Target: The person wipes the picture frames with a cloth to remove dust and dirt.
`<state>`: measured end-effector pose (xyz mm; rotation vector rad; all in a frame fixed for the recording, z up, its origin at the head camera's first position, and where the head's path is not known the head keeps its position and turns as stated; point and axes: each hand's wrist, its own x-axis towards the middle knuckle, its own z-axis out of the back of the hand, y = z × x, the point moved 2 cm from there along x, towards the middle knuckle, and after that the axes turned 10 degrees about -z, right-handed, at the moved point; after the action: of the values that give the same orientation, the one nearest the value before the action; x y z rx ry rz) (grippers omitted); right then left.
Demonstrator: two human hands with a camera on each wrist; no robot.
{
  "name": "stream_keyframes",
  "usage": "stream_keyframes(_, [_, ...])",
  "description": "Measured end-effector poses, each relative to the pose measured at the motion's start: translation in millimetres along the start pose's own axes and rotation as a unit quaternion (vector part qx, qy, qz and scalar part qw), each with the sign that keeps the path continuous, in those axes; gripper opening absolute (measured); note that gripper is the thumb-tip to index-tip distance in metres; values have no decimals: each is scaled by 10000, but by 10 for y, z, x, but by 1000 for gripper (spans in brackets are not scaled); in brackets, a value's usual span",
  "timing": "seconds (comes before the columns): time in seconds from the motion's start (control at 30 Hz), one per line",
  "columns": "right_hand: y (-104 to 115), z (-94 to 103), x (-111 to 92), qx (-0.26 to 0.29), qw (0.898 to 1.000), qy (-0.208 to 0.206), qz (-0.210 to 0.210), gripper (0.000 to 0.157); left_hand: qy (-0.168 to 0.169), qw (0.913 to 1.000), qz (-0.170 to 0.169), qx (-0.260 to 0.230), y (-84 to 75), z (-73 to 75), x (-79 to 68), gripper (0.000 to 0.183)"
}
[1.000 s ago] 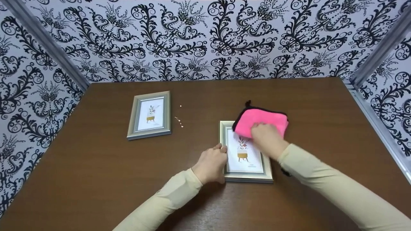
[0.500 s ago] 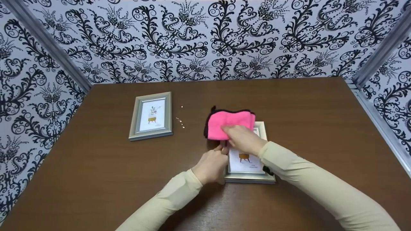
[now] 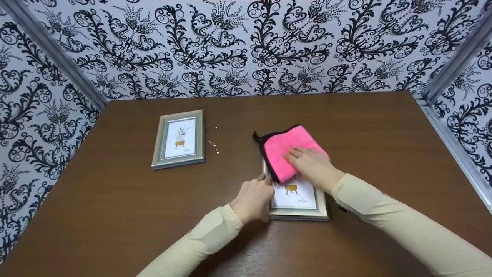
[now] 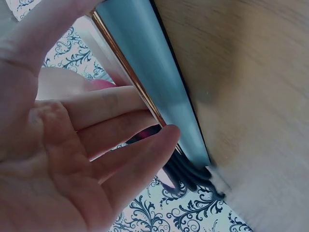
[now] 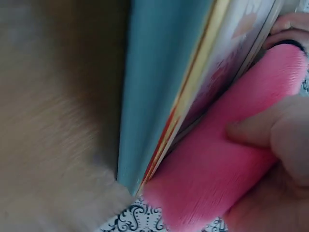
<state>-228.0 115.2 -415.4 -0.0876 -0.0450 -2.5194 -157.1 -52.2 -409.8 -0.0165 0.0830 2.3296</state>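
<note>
A picture frame (image 3: 298, 213) with a pale border and a plant print lies flat on the table. My left hand (image 3: 253, 198) holds its left side; in the left wrist view the fingers (image 4: 130, 176) reach over the frame's edge (image 4: 149, 72). My right hand (image 3: 313, 165) grips a folded pink cloth (image 3: 286, 144) with black trim against the upper part of the frame, hiding the top of the print. From the right wrist, the thumb (image 5: 256, 130) lies on the pink cloth (image 5: 212, 159), beside the frame's side (image 5: 154, 87).
A second, similar picture frame (image 3: 178, 138) lies at the back left. Small white crumbs (image 3: 214, 146) are scattered to its right. Patterned walls (image 3: 246, 50) enclose the brown table (image 3: 127, 207) at the back and sides.
My right hand has swept the cloth left across the frame's top, then back right, and the cloth now sits turned at an angle. My left hand has stayed at the frame's left side.
</note>
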Motion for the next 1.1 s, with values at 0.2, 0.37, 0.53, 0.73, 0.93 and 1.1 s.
stream_keyframes(0.2, [34,28,-117,-751,9928,-198,-910,32,-162,9997,-7,191,11,15,-44,34])
stream_keyframes(0.37, [106,61,-94,-547,9887,-373,-1345,23,-121,9999,-1,123,1,8,-41,32])
stream_keyframes(0.53, [190,67,31,-159,9889,-517,-1385,17,-78,9999,-102,96,-4,3,-31,29])
stream_keyframes(0.73, [268,94,190,520,9940,-321,-904,8,-115,9995,-192,232,15,-10,-38,29])
stream_keyframes(0.93, [309,76,260,1453,9891,144,-185,38,-291,9990,-207,274,6,-27,-21,27])
stream_keyframes(1.1, [230,63,224,1505,9881,323,10,44,-293,9988,-182,348,-13,-40,-20,26])
